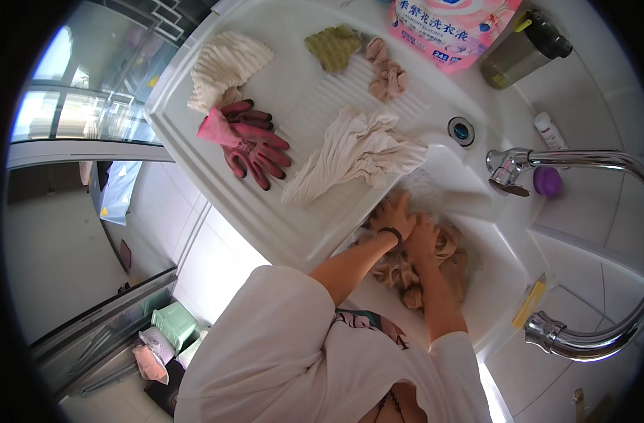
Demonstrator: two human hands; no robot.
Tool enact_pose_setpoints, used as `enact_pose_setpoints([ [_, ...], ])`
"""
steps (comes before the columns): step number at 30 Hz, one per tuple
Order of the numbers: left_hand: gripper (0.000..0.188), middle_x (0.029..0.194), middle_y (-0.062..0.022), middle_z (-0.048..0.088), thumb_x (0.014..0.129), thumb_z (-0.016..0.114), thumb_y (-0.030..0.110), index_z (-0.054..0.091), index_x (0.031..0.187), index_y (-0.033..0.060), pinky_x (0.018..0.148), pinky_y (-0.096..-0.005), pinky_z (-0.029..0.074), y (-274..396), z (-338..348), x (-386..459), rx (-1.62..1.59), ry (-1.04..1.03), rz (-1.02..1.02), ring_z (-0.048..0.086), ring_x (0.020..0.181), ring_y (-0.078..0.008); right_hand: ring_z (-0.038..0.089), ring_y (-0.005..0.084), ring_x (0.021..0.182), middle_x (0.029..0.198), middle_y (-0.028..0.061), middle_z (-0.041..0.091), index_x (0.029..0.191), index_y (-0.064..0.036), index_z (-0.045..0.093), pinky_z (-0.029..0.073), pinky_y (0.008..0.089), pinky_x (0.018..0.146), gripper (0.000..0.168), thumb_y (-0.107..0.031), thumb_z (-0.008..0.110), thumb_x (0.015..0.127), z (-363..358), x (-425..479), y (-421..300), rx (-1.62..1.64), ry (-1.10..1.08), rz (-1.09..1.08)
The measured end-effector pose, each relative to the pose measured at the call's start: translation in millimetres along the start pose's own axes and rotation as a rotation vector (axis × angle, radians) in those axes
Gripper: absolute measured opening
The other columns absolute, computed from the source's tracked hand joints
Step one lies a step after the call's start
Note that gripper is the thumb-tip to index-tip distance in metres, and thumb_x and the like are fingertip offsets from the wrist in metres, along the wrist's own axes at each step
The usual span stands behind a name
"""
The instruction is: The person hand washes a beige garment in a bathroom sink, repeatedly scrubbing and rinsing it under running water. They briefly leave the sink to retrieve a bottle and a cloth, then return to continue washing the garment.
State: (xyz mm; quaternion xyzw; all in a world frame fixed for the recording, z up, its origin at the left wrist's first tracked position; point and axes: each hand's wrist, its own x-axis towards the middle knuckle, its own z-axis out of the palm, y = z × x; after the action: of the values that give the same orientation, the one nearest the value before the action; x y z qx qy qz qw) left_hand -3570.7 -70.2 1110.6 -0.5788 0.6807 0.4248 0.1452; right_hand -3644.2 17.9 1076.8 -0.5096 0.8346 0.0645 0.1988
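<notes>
Both bare hands are down in the white basin [504, 248], among wet brown cloth [451, 264] and soapy water. My left hand [395, 218], with a dark band at the wrist, lies against the cloth near the basin's left wall. Close beside it, my right hand [422, 238] presses on the same bunched fabric. Water and folds hide some fingertips, so any grip is unclear. White foam [420, 182] floats just beyond the hands. On the ribbed washboard [327, 103] to the upper left rests a crumpled cream garment [356, 153].
Pink gloves [253, 145], a white knitted cloth [229, 63], a green cloth [333, 47] and a pinkish scrunched cloth [386, 71] lie on the sink top. Behind stand a laundry detergent pouch [454, 31] and a dark bottle [525, 50]. A chrome faucet [581, 158] arches along the right.
</notes>
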Motion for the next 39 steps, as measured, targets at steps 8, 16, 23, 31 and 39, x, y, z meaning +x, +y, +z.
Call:
enact_pose_setpoints([
  [8,0.058,0.100,-0.0139,0.059,0.079,0.058,0.057,0.053,0.112,0.0096,0.079,-0.0396,0.042,-12.6,1.8,35.5,-1.002,-0.264,-0.140,0.056,0.092,-0.0246,0.060,0.0253,0.078,0.091,0.0092,0.063,0.097,-0.006,0.065,0.048,0.0365,0.070,0.027,-0.009,0.062,0.070,-71.1,-18.8,-20.1,1.038,0.016,0.273],
  [16,0.045,0.090,-0.0104,0.060,0.084,0.054,0.048,0.058,0.101,0.0065,0.070,-0.0363,0.045,11.1,32.2,-20.7,-1.723,-1.066,0.008,0.057,0.080,-0.0201,0.057,0.0309,0.081,0.090,0.0118,0.060,0.083,-0.005,0.059,0.047,0.0413,0.072,0.020,-0.011,0.069,0.066,-126.1,-69.8,-65.3,0.516,0.913,-0.099],
  [23,0.034,0.089,-0.0084,0.060,0.090,0.049,0.039,0.058,0.098,0.0066,0.065,-0.0350,0.046,3.2,43.8,0.3,-1.435,-0.771,0.315,0.057,0.077,-0.0183,0.055,0.0299,0.061,0.075,0.0125,0.058,0.075,-0.004,0.054,0.046,0.0356,0.052,0.012,-0.007,0.064,0.070,-104.1,-39.5,-33.6,0.749,1.006,0.004],
  [31,0.064,0.126,-0.0270,0.047,0.083,0.059,0.034,0.033,0.129,-0.0032,0.094,-0.0424,0.039,10.2,-11.5,-25.4,-0.818,-0.048,-0.147,0.048,0.114,-0.0392,0.051,0.0327,0.103,0.118,0.0166,0.051,0.110,-0.008,0.055,0.042,0.0453,0.083,0.043,-0.033,0.069,0.077,-64.8,10.6,39.5,0.669,0.463,0.159],
  [39,0.066,0.121,-0.0311,0.043,0.078,0.060,0.017,0.026,0.130,-0.0039,0.092,-0.0491,0.037,-26.5,25.5,-9.2,-0.277,0.180,0.064,0.043,0.109,-0.0451,0.010,0.0364,0.138,0.149,0.0195,0.012,0.143,-0.016,0.025,0.020,0.0605,0.102,0.071,-0.053,0.048,0.087,-12.1,34.1,-17.6,0.157,0.190,0.109],
])
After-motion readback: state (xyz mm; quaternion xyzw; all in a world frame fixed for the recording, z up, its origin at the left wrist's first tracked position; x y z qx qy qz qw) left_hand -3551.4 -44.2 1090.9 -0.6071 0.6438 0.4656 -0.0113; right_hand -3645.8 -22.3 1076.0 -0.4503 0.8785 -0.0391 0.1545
